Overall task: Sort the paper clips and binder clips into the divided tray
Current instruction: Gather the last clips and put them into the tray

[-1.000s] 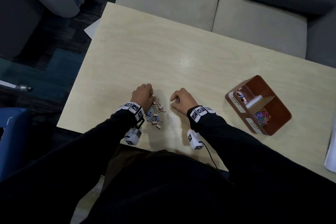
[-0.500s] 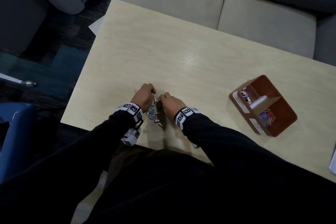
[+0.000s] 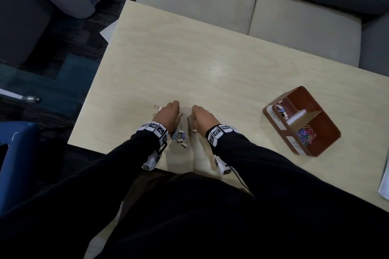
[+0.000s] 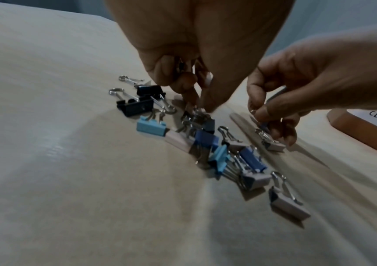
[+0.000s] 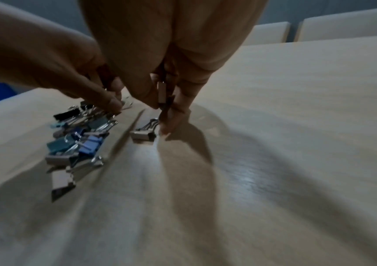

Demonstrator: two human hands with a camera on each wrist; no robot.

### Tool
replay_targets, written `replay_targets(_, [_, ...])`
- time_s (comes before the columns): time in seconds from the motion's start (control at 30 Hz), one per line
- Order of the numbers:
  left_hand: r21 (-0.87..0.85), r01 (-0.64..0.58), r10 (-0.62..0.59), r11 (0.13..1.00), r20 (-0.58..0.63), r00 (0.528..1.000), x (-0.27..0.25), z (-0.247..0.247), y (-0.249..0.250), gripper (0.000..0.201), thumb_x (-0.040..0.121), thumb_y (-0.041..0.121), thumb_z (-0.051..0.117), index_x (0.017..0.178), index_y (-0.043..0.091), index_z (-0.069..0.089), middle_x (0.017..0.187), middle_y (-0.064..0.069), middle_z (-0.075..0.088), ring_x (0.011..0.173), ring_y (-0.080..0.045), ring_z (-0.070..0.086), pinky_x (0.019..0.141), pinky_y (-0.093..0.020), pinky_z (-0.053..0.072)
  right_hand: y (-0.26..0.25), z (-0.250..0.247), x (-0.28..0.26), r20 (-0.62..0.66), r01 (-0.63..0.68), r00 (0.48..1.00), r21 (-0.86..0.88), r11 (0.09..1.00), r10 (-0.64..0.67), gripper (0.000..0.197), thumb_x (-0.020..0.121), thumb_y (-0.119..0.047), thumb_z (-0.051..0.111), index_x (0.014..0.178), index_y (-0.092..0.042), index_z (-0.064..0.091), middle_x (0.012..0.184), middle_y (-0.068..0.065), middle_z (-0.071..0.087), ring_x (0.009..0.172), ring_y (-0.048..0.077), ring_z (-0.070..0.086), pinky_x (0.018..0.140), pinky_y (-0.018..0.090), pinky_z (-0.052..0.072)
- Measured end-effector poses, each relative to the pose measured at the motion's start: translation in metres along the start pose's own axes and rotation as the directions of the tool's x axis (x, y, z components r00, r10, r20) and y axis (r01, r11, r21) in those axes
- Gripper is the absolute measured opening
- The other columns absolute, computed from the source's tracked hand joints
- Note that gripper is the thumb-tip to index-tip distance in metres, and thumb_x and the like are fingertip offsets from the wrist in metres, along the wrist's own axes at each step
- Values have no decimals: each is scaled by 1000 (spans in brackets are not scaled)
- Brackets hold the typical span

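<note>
I have both hands down at the pile of binder clips (image 4: pixel 208 144), which lies near the table's front edge, well to the left of the divided tray (image 3: pixel 328 132). My left hand (image 3: pixel 169 116) is curled, its fingertips pinching wire handles at the far side of the pile, with more clips apparently tucked in the palm. My right hand (image 3: pixel 203 118) is curled too, holding at least one clip and touching a white binder clip (image 5: pixel 142 134) that sits just right of the pile. The tray already has binder clips in its far compartment and coloured paper clips (image 3: pixel 305 135) in the near one. My worry is overfilling: the handles interlock, so lifting one may drag neighbours off the edge, or a palmed clip may slip out on the way to the tray.
</note>
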State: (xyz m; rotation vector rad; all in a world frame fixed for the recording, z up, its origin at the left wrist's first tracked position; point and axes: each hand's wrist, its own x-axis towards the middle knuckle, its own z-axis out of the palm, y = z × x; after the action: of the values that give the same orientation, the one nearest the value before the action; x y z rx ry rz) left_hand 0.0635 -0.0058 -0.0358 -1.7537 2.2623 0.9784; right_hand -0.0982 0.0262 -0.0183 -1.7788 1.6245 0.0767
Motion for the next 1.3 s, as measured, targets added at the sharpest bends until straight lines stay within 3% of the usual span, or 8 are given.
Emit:
replay_targets(0.13, [-32,11,-11,999,-6,1000,-3,-3,5,5,95,13,43,98,10,41,83,-8,53,72,-30,48,64,-37,39,15,-4,-9,-2,34,999,28,999,-34,29,85,-1,43,108,-18,48,103,8,45,80,31,54,68,35,43])
replay_targets(0.3, [-16,-3,3,1000,0,1000,-3,0,3,24,91,3,39,113,14,43,110,-13,52,90,-36,55,70,-41,45,17,0,-10,61,47,997,-70,996,-43,19,92,-8,53,110,-3,56,115,16,44,87,38,59,77,42,48])
replay_targets(0.5, [-56,15,-15,998,1,1000,-1,2,8,20,96,10,34,111,10,47,109,-17,52,90,-38,54,73,-43,44,5,14,-14,67,49,997,-184,982,-37,34,89,-13,59,118,2,50,123,19,43,98,37,58,74,41,42])
replay_targets(0.7, [-75,41,-42,996,-5,999,3,0,13,18,95,11,40,111,11,49,109,-18,54,91,-39,56,79,-44,46,8,16,-12,49,40,998,-205,978,-31,25,91,-4,49,114,3,52,118,21,48,92,40,62,66,39,35])
replay_targets(0.83, [-124,66,-70,990,-23,997,6,-2,24,14,95,14,44,106,15,51,106,-13,57,91,-35,58,75,-37,41,19,6,-16,-21,-34,999,-97,995,32,20,92,-11,50,107,0,56,113,18,52,90,40,60,71,41,44])
replay_targets(1.0, [-250,28,-27,968,8,1000,13,-10,59,14,94,8,47,104,10,56,99,-16,64,91,-33,60,78,-38,50,49,-24,-31,-192,-144,960,281,949,203,6,77,-5,61,79,-7,66,93,9,63,86,27,62,79,36,52])
replay_targets(1.17, [-391,-72,83,918,10,997,19,-19,121,11,94,10,50,103,8,57,81,-11,64,59,-19,58,50,-22,44,79,-70,-54,-331,-152,877,495,855,348,10,78,-4,60,81,-9,68,89,6,69,79,27,68,77,39,56])
replay_targets(1.3, [-431,-131,152,893,15,988,30,-19,175,16,90,5,48,103,13,54,82,-11,66,58,-17,59,53,-24,51,110,-106,-75,-408,-158,818,520,840,406,13,81,-3,62,82,-16,64,87,7,69,69,24,71,68,36,59])
